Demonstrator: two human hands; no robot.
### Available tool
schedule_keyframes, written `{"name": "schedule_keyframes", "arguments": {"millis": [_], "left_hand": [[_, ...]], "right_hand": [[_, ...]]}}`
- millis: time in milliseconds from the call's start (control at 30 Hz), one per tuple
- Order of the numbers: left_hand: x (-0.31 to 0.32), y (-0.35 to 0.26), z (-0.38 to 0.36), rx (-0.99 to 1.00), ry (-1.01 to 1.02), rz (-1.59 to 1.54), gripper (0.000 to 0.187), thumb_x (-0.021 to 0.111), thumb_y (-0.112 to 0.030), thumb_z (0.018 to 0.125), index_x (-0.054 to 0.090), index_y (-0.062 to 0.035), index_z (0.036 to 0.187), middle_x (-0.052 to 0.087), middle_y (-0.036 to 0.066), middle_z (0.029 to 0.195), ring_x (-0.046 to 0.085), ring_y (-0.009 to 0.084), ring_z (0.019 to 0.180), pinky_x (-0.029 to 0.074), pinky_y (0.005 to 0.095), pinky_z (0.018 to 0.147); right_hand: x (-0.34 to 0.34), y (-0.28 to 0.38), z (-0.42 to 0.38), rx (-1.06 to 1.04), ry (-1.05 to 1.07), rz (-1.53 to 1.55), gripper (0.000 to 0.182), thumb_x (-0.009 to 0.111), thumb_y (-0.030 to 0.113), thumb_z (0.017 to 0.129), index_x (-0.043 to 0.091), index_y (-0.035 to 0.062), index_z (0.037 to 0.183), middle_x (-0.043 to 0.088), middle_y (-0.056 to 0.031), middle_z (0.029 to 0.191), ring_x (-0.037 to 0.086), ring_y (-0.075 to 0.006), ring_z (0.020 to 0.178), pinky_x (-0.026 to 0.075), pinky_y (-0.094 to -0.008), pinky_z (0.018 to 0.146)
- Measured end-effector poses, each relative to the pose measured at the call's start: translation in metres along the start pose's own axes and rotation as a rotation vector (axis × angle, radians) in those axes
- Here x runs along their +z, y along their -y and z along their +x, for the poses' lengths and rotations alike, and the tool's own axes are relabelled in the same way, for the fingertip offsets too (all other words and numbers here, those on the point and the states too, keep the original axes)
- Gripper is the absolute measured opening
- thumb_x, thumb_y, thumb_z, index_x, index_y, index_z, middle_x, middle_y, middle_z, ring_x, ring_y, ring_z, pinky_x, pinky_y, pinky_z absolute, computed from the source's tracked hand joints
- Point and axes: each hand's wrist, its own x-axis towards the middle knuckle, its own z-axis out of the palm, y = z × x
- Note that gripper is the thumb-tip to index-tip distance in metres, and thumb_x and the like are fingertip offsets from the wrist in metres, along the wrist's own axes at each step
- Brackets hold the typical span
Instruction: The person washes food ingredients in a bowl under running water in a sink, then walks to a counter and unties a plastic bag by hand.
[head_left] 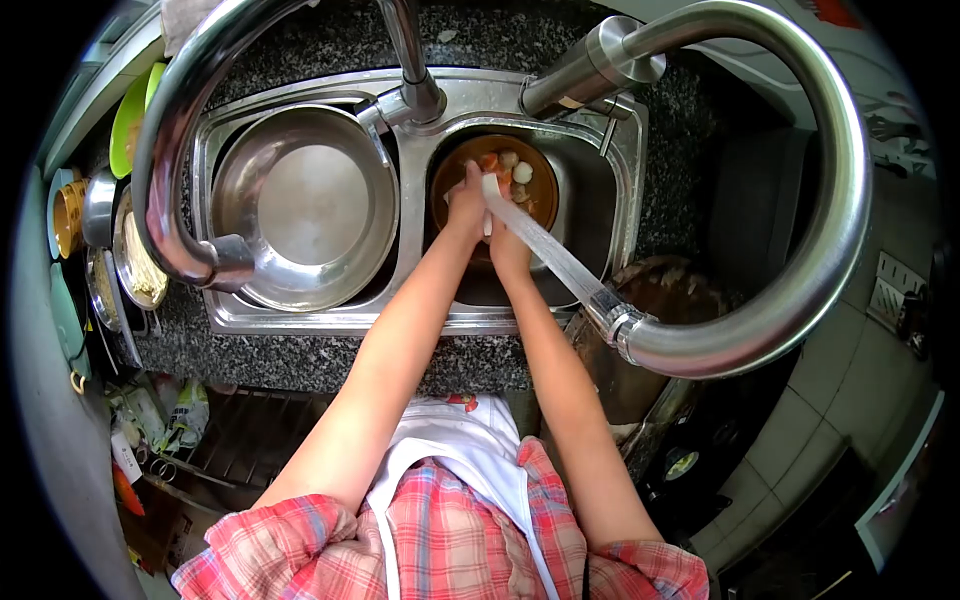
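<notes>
My left hand (467,205) and my right hand (508,240) are close together over a brown bowl (547,180) in the right sink basin. Water (545,245) streams from the right faucet (760,345) onto them. A white piece (488,222) shows between the hands, partly hidden by the stream. Orange and whitish food pieces (522,172) lie in the bowl beyond my fingers. The fingers of my left hand look bent around something too hidden to name. Those of my right hand are covered by the water and the other hand.
A large metal bowl (315,205) fills the left basin. Another curved faucet (165,150) arches over it. Bowls and a plate of noodle-like food (143,265) stand at the far left of the speckled counter (270,362). A brown round-topped object (660,300) is right of the sink.
</notes>
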Motion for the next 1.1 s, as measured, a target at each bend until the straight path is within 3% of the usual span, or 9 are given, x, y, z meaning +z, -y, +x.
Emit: {"name": "schedule_keyframes", "arguments": {"millis": [67, 133, 167, 300, 467, 600, 867, 933, 1100], "left_hand": [[-0.005, -0.011, -0.007, 0.045, -0.011, 0.042, 0.038, 0.040, -0.029, 0.097, 0.055, 0.0039, 0.108, 0.063, 0.012, 0.088, 0.061, 0.0210, 0.076, 0.050, 0.0321, 0.072], [-0.012, -0.011, -0.023, 0.313, -0.175, 0.518, 0.034, 0.043, -0.015, 0.094, 0.048, 0.0016, 0.124, 0.061, 0.015, 0.102, 0.059, 0.0230, 0.092, 0.047, 0.0304, 0.083], [-0.010, -0.012, -0.033, 0.300, -0.244, 0.588, 0.042, 0.043, -0.001, 0.088, 0.043, -0.0002, 0.129, 0.055, 0.019, 0.117, 0.054, 0.0289, 0.105, 0.042, 0.0345, 0.091], [-0.021, 0.019, -0.014, 0.411, -0.340, 0.837, 0.049, 0.048, -0.010, 0.086, 0.037, -0.0010, 0.133, 0.050, 0.024, 0.123, 0.045, 0.0379, 0.116, 0.034, 0.0402, 0.098], [-0.020, 0.010, 0.005, 0.272, -0.209, 0.885, 0.051, 0.048, -0.022, 0.088, 0.035, -0.0115, 0.136, 0.047, 0.023, 0.126, 0.037, 0.0354, 0.124, 0.026, 0.0417, 0.103], [-0.016, 0.018, 0.015, 0.373, -0.150, 1.038, 0.050, 0.050, -0.037, 0.086, 0.041, -0.0213, 0.133, 0.052, 0.023, 0.120, 0.042, 0.0333, 0.119, 0.015, 0.0577, 0.101], [-0.020, 0.010, 0.017, 0.644, -0.135, 1.315, 0.032, 0.054, -0.037, 0.086, 0.059, -0.0067, 0.093, 0.064, 0.018, 0.081, 0.060, 0.0366, 0.084, 0.039, 0.0460, 0.081], [-0.015, 0.003, 0.010, 0.640, -0.107, 1.213, 0.033, 0.052, -0.036, 0.087, 0.060, -0.0043, 0.086, 0.064, 0.018, 0.076, 0.060, 0.0380, 0.079, 0.043, 0.0435, 0.075], [-0.015, -0.014, 0.015, 0.432, -0.099, 0.876, 0.041, 0.040, -0.037, 0.094, 0.061, -0.0027, 0.090, 0.063, 0.017, 0.073, 0.061, 0.0339, 0.068, 0.046, 0.0413, 0.069]], "right_hand": [[0.000, -0.011, 0.019, 0.363, 0.031, 0.343, 0.023, 0.047, 0.017, 0.093, 0.061, -0.0024, 0.093, 0.063, -0.0191, 0.078, 0.060, -0.0285, 0.065, 0.046, -0.0388, 0.058], [-0.013, -0.007, 0.022, -0.162, 0.188, -0.289, 0.018, 0.052, 0.015, 0.088, 0.062, 0.0004, 0.092, 0.061, -0.0206, 0.075, 0.058, -0.0349, 0.060, 0.047, -0.0404, 0.057], [-0.019, 0.004, 0.024, -0.119, 0.189, -0.328, 0.017, 0.055, 0.015, 0.084, 0.063, 0.0045, 0.095, 0.060, -0.0202, 0.079, 0.056, -0.0396, 0.071, 0.047, -0.0431, 0.068], [-0.010, 0.003, 0.050, -0.090, -0.016, -0.521, 0.029, 0.059, 0.022, 0.080, 0.061, 0.0092, 0.106, 0.050, -0.0200, 0.105, 0.049, -0.0388, 0.095, 0.038, -0.0441, 0.088], [-0.007, -0.012, 0.053, -0.213, 0.161, -0.528, 0.033, 0.062, 0.014, 0.077, 0.060, 0.0100, 0.110, 0.050, -0.0151, 0.093, 0.052, -0.0315, 0.084, 0.044, -0.0374, 0.074], [-0.022, -0.056, 0.065, -0.071, 0.287, -0.218, 0.035, 0.067, 0.020, 0.076, 0.062, 0.0115, 0.109, 0.054, -0.0165, 0.094, 0.058, -0.0315, 0.082, 0.047, -0.0356, 0.074], [-0.021, -0.057, 0.051, -0.005, 0.164, -0.022, 0.046, 0.073, 0.018, 0.069, 0.057, 0.0046, 0.110, 0.062, -0.0156, 0.094, 0.061, -0.0285, 0.088, 0.046, -0.0334, 0.079], [-0.027, -0.029, 0.043, -0.043, 0.308, -0.541, 0.049, 0.072, 0.021, 0.071, 0.054, 0.0042, 0.113, 0.063, -0.0137, 0.093, 0.062, -0.0236, 0.086, 0.047, -0.0321, 0.077], [-0.013, -0.018, 0.052, 0.206, 0.363, 0.033, 0.047, 0.068, 0.026, 0.076, 0.054, 0.0030, 0.115, 0.062, -0.0108, 0.094, 0.059, -0.0168, 0.083, 0.047, -0.0305, 0.075]]}}
